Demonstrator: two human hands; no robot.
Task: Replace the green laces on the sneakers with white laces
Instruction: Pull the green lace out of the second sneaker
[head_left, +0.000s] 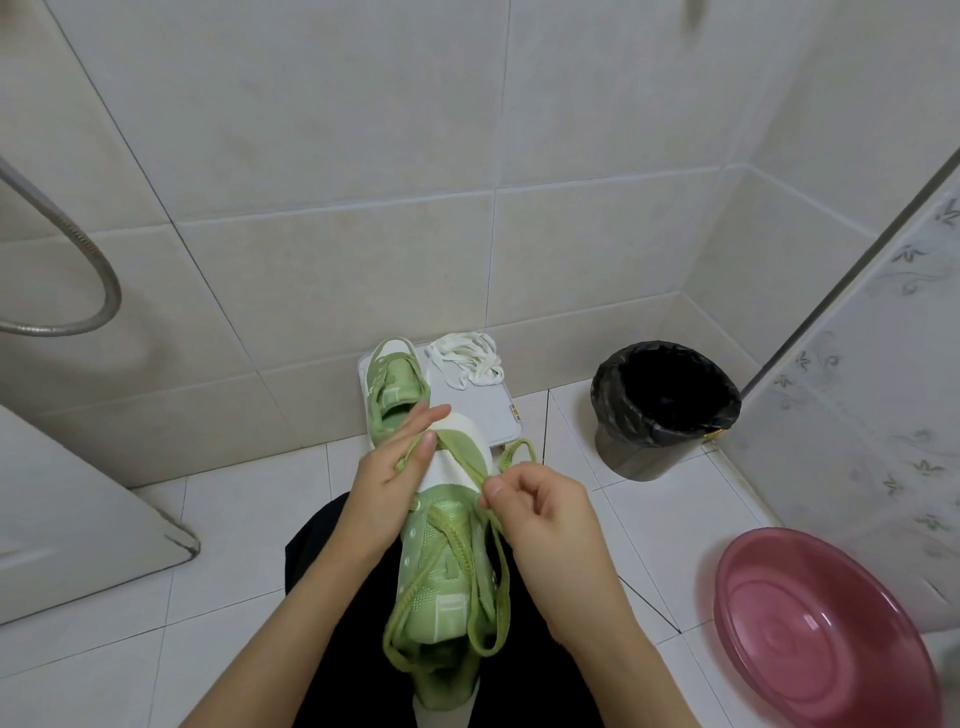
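Green knit sneaker (447, 587) sits on the lap, on dark trousers (332, 545), toe pointing away and white toe cap up. Its thick green lace (503, 577) is slack: still crossed through the upper eyelets, with long loops hanging down both sides to the heel. Right hand (540, 512) pinches a lace strand between thumb and forefinger just right of the toe cap; a free loop of lace sticks out beyond the knuckles. Left hand (392, 467) is unclenched, fingers straight and flat against the left side of the toe. A lace strand runs under its thumb, and I cannot tell whether it is pinned there. Second green sneaker (395, 395), with no lace visible in it, stands on a flat white rectangular board (498, 415) against the wall, just past the hands. A pile of flat white laces (467, 358) lies on the same board, beside that sneaker. Grey bin with black liner (665, 405) is to the right on the white tiled floor (249, 519). Pink plastic basin (821, 629) is at near right. Metal shower hose (101, 270) is at far left.
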